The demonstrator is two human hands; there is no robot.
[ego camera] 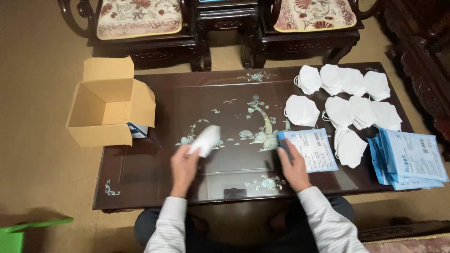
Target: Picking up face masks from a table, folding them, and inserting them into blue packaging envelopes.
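My left hand [183,165] holds a folded white face mask [205,139], blurred, above the middle of the dark inlaid coffee table [154,173]. My right hand [293,167] rests on the left edge of a flat blue-and-white packet [313,148] lying on the table. Several more white masks [347,100] lie in loose piles at the table's far right. A stack of the same blue-and-white packets [412,159] sits at the right edge.
An open cardboard box [110,110] stands on the table's left corner, with a small white-and-blue pack [138,130] under its flap. Dark wooden chairs with patterned cushions [140,18] stand behind the table. A green object [18,232] lies on the floor at lower left.
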